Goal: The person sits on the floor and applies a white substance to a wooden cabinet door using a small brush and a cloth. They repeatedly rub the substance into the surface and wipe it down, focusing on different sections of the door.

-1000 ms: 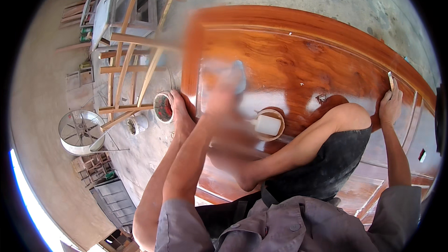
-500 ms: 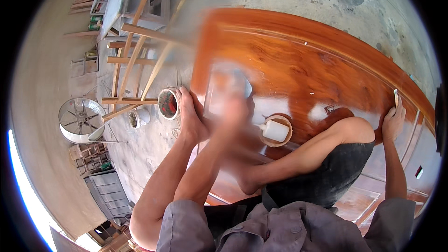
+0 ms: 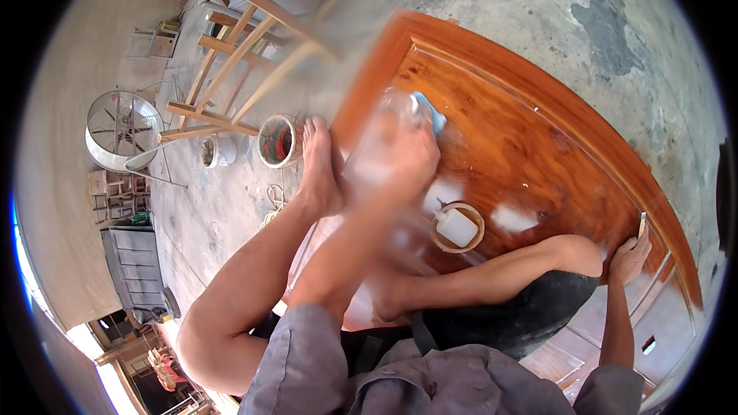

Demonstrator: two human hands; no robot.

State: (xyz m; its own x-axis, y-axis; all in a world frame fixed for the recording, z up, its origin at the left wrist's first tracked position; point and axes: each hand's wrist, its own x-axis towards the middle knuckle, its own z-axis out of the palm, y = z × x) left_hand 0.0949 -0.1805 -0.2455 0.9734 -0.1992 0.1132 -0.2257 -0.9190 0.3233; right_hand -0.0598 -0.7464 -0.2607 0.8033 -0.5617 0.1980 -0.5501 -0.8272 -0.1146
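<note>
My left hand, partly blurred, is closed on a thin pale blue sheet, perhaps folded cloth or sandpaper. It presses this against the glossy reddish-brown wooden panel, near the panel's left end. Over at the panel's right side, my right hand rests by the raised frame. Its fingers are closed on a small thin flat tool with a light tip; its exact kind is unclear. Between my hands stands a round bowl on the panel, with a white plastic bottle lying in it.
My bare legs are folded on and beside the panel. Left of my foot stands a stained bucket, with a smaller white bucket beyond. Wooden trestles rise at the upper left, near a round drum fan. Cord lies on the concrete floor.
The whole view has turned, so the panel slants more. My left hand is less blurred and still works at the panel's left end with the blue sheet. My right hand keeps its tool.
</note>
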